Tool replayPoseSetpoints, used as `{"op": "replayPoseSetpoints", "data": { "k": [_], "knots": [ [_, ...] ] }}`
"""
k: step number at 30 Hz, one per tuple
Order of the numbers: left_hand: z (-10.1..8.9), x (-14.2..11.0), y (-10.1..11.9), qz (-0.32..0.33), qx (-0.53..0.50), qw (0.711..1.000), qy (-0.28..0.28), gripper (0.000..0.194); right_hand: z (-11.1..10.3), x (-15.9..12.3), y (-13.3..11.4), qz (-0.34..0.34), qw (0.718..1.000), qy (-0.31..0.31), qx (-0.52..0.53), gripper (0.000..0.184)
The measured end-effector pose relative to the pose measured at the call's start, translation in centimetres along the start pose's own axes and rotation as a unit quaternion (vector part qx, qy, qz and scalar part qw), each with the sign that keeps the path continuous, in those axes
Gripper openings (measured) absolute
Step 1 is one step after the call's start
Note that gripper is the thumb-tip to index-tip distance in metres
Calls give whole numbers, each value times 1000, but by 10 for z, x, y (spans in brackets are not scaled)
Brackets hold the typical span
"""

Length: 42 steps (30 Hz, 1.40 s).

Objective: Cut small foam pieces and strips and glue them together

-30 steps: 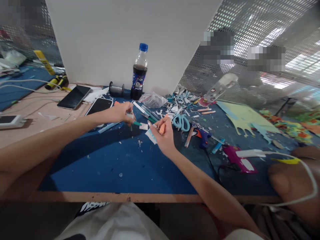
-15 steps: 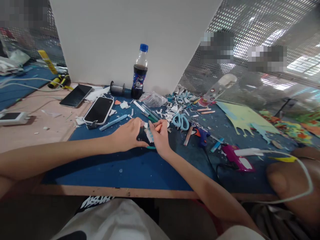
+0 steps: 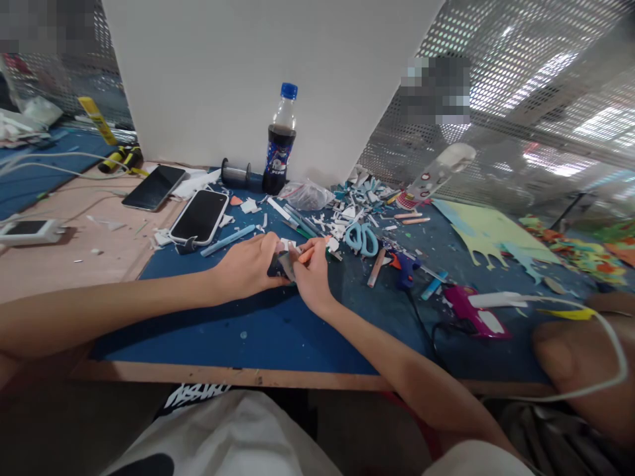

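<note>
Over the blue mat my left hand (image 3: 248, 266) is closed, thumb and fingers pinching the edge of a small dark and grey flat piece (image 3: 286, 266). My right hand (image 3: 313, 276) meets it from the other side, its fingers closed round a slim orange thing (image 3: 306, 255) whose kind I cannot make out. Its fingertips touch or nearly touch the grey part. A bit of white (image 3: 288, 244) shows between the hands. Fingers cover much of the held pieces. Just beyond lie white and green strips (image 3: 297, 221) and a light blue stick (image 3: 228, 240).
Light blue scissors (image 3: 361, 239), a blue glue gun (image 3: 407, 270) and a magenta device (image 3: 473, 311) lie to the right. Foam scraps (image 3: 364, 192) heap at the back near a cola bottle (image 3: 279, 149). A white-cased phone (image 3: 199, 217) lies left. Another person's arm (image 3: 570, 350) rests far right.
The piece between my hands has turned; its white and teal patterned face and teal edge no longer show, and a grey surface does. My right hand has shifted slightly left, closer to my left.
</note>
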<state>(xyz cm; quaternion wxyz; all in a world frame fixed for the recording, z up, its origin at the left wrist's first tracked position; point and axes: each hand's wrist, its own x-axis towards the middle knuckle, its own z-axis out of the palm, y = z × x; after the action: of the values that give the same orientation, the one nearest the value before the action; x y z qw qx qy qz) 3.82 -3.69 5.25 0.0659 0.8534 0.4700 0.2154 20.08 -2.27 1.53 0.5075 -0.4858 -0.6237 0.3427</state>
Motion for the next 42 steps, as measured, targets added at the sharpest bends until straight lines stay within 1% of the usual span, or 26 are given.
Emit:
{"op": "replayPoseSetpoints", "data": {
  "k": [2,5,10,12,14,16,17,18,20,21,23,24,26,28,29,32,35,39,42],
  "knots": [
    [3,-1,2,14,1,1000,8,40,0,0,0,1,1000,6,-10,26],
    [7,-1,5,20,-2,1000,10,40,1,-2,-1,0,1000,11,-29,26],
    [9,-2,4,4,-12,1000,19,32,0,-3,-4,1,999,-2,-49,25],
    [7,-5,-3,9,-22,1000,14,32,-4,2,-4,-37,998,2,-46,25],
    [3,-11,-14,27,-34,999,0,32,-13,10,-3,-113,992,6,-51,27],
    [-2,-19,-29,39,-45,998,-20,33,-24,20,0,-188,978,-16,-91,32],
    [-5,-23,-36,45,-59,997,-37,31,-29,25,1,-201,970,-46,-128,33],
    [-8,-26,-43,48,-69,995,-54,30,-33,30,3,-202,961,-87,-169,34],
    [-13,-30,-54,58,-88,990,-89,28,-38,36,5,-180,943,-154,-235,34],
    [-14,-32,-57,66,-96,988,-101,28,-39,38,7,-166,935,-178,-259,34],
    [-16,-33,-60,90,-109,984,-107,31,-37,40,10,-146,926,-203,-282,33],
    [-15,-34,-61,103,-113,983,-99,33,-36,40,11,-140,925,-210,-285,33],
    [-12,-35,-61,122,-116,984,-60,36,-35,40,13,-134,928,-208,-279,34],
    [-8,-38,-60,121,-113,986,-20,38,-35,41,15,-131,933,-200,-268,36],
    [-6,-39,-61,112,-113,987,-10,40,-35,41,16,-131,936,-198,-260,36],
    [-2,-41,-61,80,-124,989,-10,44,-34,41,15,-134,947,-201,-210,38],
    [-1,-40,-61,70,-134,989,-5,48,-27,37,11,-127,956,-216,-155,38],
    [-2,-39,-60,54,-135,989,-7,49,-19,31,7,-98,955,-245,-135,34],
    [-3,-39,-59,42,-139,989,-1,50,-19,30,7,-86,959,-242,-117,33]
  ]
}}
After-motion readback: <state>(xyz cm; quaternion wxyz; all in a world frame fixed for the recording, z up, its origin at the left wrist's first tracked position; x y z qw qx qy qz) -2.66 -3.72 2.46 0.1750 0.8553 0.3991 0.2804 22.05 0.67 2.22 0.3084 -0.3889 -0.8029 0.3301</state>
